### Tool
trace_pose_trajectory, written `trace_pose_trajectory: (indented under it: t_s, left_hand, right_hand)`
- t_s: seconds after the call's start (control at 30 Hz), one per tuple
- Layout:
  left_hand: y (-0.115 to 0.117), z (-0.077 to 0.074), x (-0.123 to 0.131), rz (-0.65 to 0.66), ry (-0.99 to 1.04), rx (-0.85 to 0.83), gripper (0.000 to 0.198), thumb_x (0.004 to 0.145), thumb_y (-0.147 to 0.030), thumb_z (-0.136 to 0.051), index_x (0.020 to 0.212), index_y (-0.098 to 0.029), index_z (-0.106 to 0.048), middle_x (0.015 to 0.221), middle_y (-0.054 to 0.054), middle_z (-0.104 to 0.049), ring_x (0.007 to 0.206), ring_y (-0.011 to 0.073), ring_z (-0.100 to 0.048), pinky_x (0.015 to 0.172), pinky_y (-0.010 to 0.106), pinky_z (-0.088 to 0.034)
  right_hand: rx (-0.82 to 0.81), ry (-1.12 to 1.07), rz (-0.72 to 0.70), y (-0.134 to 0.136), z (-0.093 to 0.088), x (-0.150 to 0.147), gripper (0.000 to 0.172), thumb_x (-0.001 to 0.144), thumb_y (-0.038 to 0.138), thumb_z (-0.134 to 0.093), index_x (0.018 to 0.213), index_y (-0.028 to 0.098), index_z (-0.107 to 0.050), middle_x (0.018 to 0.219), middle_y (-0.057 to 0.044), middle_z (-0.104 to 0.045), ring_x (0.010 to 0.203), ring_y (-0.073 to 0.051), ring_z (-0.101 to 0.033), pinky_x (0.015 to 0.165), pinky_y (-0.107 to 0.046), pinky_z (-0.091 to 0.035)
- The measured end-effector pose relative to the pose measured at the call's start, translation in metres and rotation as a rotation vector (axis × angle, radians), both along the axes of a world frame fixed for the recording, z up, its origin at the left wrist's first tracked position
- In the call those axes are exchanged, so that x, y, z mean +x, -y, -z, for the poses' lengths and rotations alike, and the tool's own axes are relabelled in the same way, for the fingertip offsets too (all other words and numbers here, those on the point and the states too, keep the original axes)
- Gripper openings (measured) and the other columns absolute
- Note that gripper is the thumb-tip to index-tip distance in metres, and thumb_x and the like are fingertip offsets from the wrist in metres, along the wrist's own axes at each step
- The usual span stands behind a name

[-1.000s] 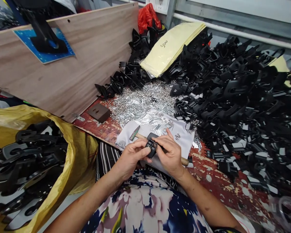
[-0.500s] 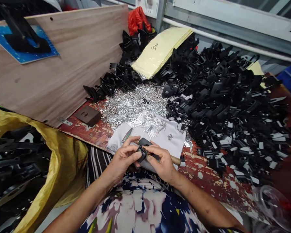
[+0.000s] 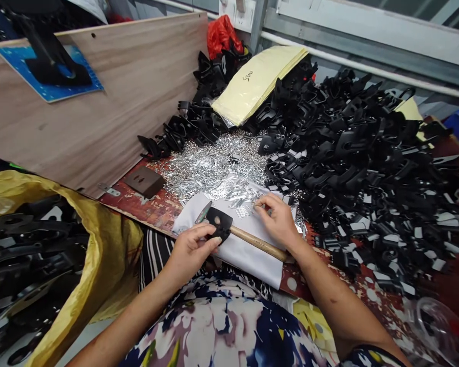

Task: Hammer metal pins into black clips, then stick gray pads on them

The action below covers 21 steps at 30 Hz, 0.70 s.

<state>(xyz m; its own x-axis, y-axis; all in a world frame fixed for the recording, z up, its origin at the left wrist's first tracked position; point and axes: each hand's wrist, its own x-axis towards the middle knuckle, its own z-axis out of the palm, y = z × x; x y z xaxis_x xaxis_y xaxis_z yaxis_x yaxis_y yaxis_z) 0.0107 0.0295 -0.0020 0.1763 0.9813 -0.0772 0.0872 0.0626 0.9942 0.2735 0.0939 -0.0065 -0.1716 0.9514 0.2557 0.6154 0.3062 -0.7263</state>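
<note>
My left hand (image 3: 193, 248) is closed in a pinch on a small black plastic part (image 3: 222, 235), held against the head of a hammer. The hammer (image 3: 258, 243) lies across a white cloth (image 3: 248, 265), its wooden handle pointing right. My right hand (image 3: 278, 220) has thumb and forefinger pressed together over the cloth, at the edge of the metal pins (image 3: 243, 196). Whatever sits between those fingertips is too small to name. A slim pointed tool (image 3: 203, 211) with a greenish side rests beside the hammer head.
Black plastic parts (image 3: 344, 148) are heaped along the right and back, with yellow bags (image 3: 258, 84) on top. A brown block (image 3: 144, 182) sits left of the pins. A wooden board (image 3: 137, 92) walls the left side, beside a yellow sack (image 3: 110, 270) of black parts.
My right hand has left the black part and moved right and up to the small metal pieces on the cloth. My left hand keeps the part, and the hammer shows more fully.
</note>
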Motion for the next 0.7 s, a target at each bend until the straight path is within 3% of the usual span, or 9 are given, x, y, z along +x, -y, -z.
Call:
trace_pose_trajectory:
  t_s: [0.13,0.27,0.5,0.7]
  left_hand:
    - [-0.006,0.0,0.003,0.027,-0.288,0.356,0.01,0.085,-0.025,-0.073,0.092,-0.019,-0.077,0.096,0.008,-0.074,0.093,0.0253,-0.067,0.069,0.033,-0.055]
    - [-0.009,0.0,0.007,0.059,-0.367,0.481,0.005,0.09,-0.023,-0.07,0.092,-0.019,-0.073,0.092,0.007,-0.075,0.092,0.0242,-0.068,0.076,0.036,-0.054]
    - [-0.01,-0.014,0.011,0.095,-0.515,0.672,0.011,0.094,-0.026,-0.068,0.089,-0.017,-0.07,0.089,0.008,-0.073,0.081,0.0232,-0.062,0.075,0.038,-0.048]
    - [-0.005,-0.031,0.016,0.262,-0.577,0.767,0.02,0.095,-0.025,-0.066,0.076,-0.018,-0.067,0.076,0.004,-0.067,0.072,0.0201,-0.054,0.072,0.037,-0.042]
  right_hand:
    - [-0.492,-0.59,0.031,-0.003,-0.006,0.013,0.024,0.077,0.039,-0.079,0.081,0.019,-0.065,0.074,0.002,-0.065,0.064,-0.012,-0.055,0.062,-0.025,-0.044]
    - [-0.867,-0.867,0.029,-0.006,-0.017,0.021,0.029,0.072,0.036,-0.086,0.081,0.018,-0.065,0.074,0.0,-0.071,0.053,-0.007,-0.057,0.047,-0.018,-0.042]
    - [-1.068,-0.899,-0.212,0.005,-0.032,0.004,0.028,0.075,0.032,-0.086,0.082,0.015,-0.065,0.063,0.003,-0.07,0.041,-0.003,-0.054,0.036,-0.01,-0.036]
    - [-1.252,-0.776,-0.403,0.028,-0.024,-0.024,0.03,0.076,0.036,-0.085,0.08,0.013,-0.067,0.062,0.002,-0.07,0.041,-0.004,-0.057,0.037,-0.011,-0.039]
